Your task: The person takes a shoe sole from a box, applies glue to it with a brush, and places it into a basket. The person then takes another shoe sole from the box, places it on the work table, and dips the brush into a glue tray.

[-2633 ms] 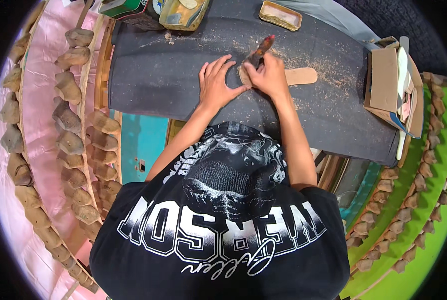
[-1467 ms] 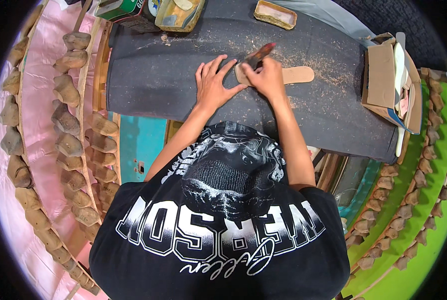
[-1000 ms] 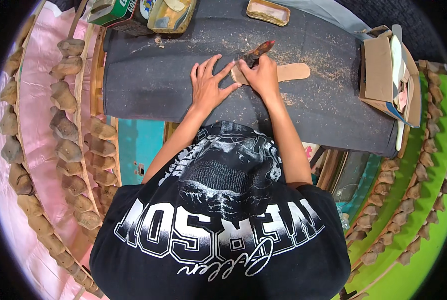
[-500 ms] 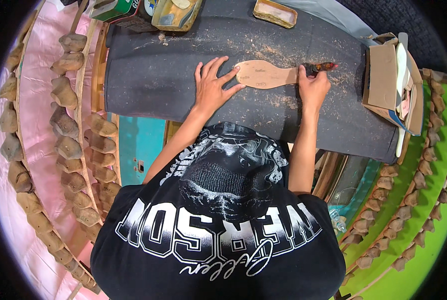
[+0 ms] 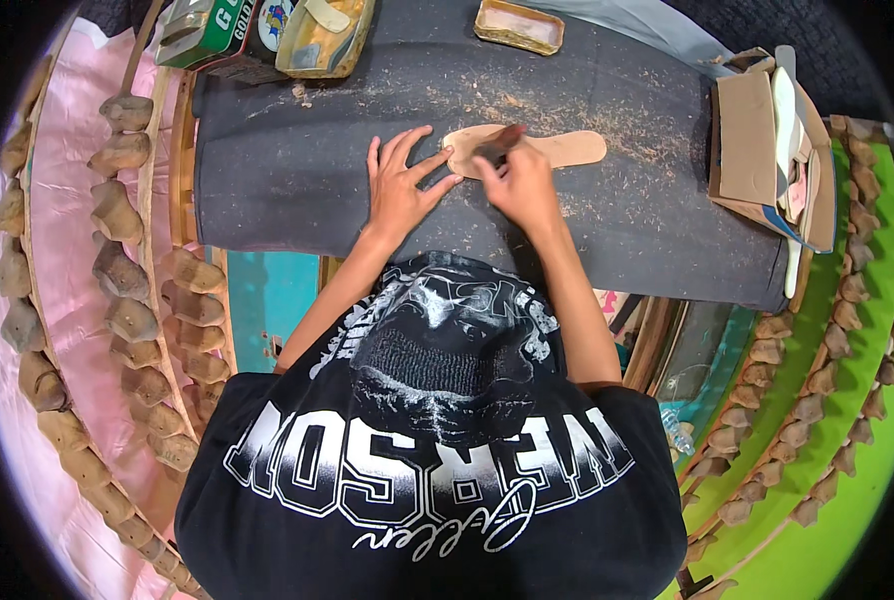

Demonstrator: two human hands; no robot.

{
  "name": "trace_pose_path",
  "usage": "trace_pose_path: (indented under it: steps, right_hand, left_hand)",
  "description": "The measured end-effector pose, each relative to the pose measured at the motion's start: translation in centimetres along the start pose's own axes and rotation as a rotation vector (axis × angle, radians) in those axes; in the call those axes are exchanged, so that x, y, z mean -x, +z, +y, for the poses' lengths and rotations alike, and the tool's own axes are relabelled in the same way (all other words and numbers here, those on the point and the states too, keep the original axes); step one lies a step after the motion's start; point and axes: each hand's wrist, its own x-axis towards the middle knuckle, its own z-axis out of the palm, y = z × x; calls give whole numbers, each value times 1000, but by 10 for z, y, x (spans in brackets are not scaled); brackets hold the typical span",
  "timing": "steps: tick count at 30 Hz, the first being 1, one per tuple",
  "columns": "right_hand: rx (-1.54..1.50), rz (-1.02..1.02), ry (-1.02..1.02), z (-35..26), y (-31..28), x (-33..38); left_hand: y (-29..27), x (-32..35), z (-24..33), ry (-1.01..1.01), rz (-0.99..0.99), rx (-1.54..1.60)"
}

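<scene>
A tan, sole-shaped shoe insole (image 5: 577, 149) lies flat on the dark cloth-covered table (image 5: 287, 180), its wide end to the left. My left hand (image 5: 403, 190) rests beside that wide end, fingers spread, with fingertips touching its edge. Over the wide part, my right hand (image 5: 523, 190) grips a dark hand tool (image 5: 505, 140) with a reddish end. Motion smears the tool, so its kind and working edge cannot be made out. The right hand covers the middle of the insole.
Crumbs (image 5: 657, 165) litter the cloth. Along the far side stand a green tin (image 5: 212, 35), a yellowish tray (image 5: 317, 72) and a smaller shallow tray (image 5: 517, 40). An open cardboard box (image 5: 742, 150) sits at right. Racks of wooden shoe lasts (image 5: 117, 210) flank both sides.
My right hand has swept left with the tool, from the insole's narrow end to its wide part. My left hand keeps its place at the edge. The whole view has shifted slightly.
</scene>
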Motion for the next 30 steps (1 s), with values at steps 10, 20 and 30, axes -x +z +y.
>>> trace_pose_path:
  steps: [10,20,30]
  right_hand:
    - [251,418,285,51,-73,6]
    - [-108,70,195,-4,-37,18]
    - [-543,483,180,35,-63,-109]
  left_hand:
    - [-5,-6,7,-50,-49,-47]
    - [-9,-12,7,-70,-48,68]
    - [7,-133,28,17,-79,186]
